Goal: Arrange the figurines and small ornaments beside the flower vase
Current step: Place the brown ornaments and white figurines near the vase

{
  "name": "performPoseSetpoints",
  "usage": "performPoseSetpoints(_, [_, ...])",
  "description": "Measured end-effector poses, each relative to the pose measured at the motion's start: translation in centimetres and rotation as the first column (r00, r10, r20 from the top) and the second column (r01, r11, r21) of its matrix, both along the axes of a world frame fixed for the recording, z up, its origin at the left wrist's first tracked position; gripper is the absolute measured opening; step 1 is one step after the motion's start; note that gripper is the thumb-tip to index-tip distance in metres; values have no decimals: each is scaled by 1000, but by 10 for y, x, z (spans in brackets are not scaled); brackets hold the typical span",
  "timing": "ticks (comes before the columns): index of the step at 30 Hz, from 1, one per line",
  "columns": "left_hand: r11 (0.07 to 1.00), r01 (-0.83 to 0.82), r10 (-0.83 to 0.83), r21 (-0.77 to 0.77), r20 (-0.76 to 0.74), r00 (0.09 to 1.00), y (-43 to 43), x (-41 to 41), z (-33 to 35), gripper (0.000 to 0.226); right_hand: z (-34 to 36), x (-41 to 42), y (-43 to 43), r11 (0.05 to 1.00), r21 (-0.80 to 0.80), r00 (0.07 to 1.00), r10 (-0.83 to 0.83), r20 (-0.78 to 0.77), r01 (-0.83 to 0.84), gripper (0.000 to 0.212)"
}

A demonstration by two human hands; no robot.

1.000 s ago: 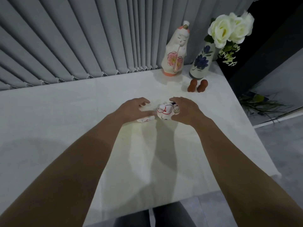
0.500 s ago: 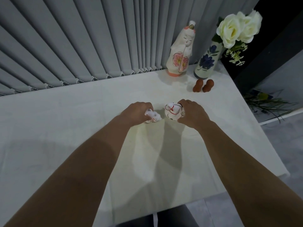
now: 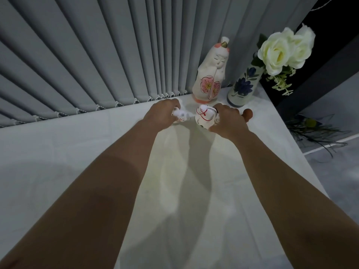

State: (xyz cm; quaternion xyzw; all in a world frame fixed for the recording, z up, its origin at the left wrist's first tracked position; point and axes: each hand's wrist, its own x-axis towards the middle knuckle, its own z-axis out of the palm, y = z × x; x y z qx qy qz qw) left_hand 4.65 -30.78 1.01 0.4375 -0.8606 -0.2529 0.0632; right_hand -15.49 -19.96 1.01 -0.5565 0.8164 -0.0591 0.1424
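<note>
- Reaching across a white-clothed table, a person's two bare arms stretch toward its far right corner, each hand wrapped around a small ornament.
- The left hand is curled tight around a small white figurine; only a glossy white end and a patch of red dots show past the fingers, so its form is hard to tell.
- The right hand grips a round white figure, smooth and glazed, egg-like in shape, crossed by thin red lines and marked with dark spots low down.
- Both pieces are held just in front of a tall doll, a matte cream cone-shaped piece with a painted face, pink blossoms on its front and an orange-pink base.
- Just right of the doll stands the vase, a pale glazed cylinder with dark blue flowers painted on it, holding white roses with green sprigs.
- A rounded brown ornament peeks out behind the right hand, near the vase's foot.
- Grey vertical blinds hang behind the table.
</note>
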Motion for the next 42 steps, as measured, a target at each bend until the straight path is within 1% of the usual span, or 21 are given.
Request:
performPoseSetpoints(2, [1000,-7,7,-14,-2,1000,-11,-7,-2,29,2,-3,-11,1000,6,1000,6,28,-6,50])
performPoseSetpoints(6, [999,-2,2,-34,-2,1000,-27,-19,-6,30,0,-4,-25,1000,15,1000,14,17,-15,55])
performPoseSetpoints(9, [999,0,0,-38,9,1000,-35,-25,-8,30,-7,-5,-32,1000,-1,1000,18,-6,-18,51])
performPoseSetpoints(13, [1000,16,-15,-27,28,1000,-41,-30,-11,29,-12,-3,-36,1000,26,998,11,-55,-10,45])
performPoseSetpoints(16, [999,37,-37,-13,40,999,-43,-31,-14,27,-13,-4,-36,999,33,999,14,-46,-12,45])
performPoseSetpoints(18, [999,42,-42,-4,32,999,-44,-30,-17,29,-12,-5,-36,999,15,997,31,-68,-30,44])
performPoseSetpoints(21, [1000,-1,1,2,7,1000,-45,-26,-19,40,-10,-4,-33,999,-29,995,32,-94,-35,53])
performPoseSetpoints(22, [1000,-14,14,1,1,1000,-46,-25,-20,39,-9,-3,-32,999,-44,994,27,-108,-32,55])
performPoseSetpoints(24, [1000,-18,18,4,-2,1000,-46,-24,-21,35,-11,-2,-31,998,-49,991,19,-131,-26,54])
performPoseSetpoints(27, [1000,-19,19,6,-1,1000,-45,-26,-18,29,-12,-1,-32,999,-22,994,25,-108,-27,51])
performPoseSetpoints(29, [1000,-20,20,11,-3,1000,-45,-29,-16,30,-11,-1,-33,999,-15,995,31,-90,-33,47])
performPoseSetpoints(32, [1000,-19,19,-2,1,1000,-46,-32,-16,29,-11,-3,-35,998,-50,996,33,-78,-37,41])
performPoseSetpoints(35, [999,-19,20,-34,14,1000,-46,-35,-19,31,-11,-3,-34,996,-76,996,49,-74,-54,41])
performPoseSetpoints(38, [997,14,-11,-73,39,999,-46,-36,-23,34,-13,-3,-34,991,-104,993,76,-93,-86,43])
performPoseSetpoints(42, [999,11,-9,-53,47,999,-47,-34,-23,39,-14,-2,-31,988,-128,993,70,-93,-81,47])
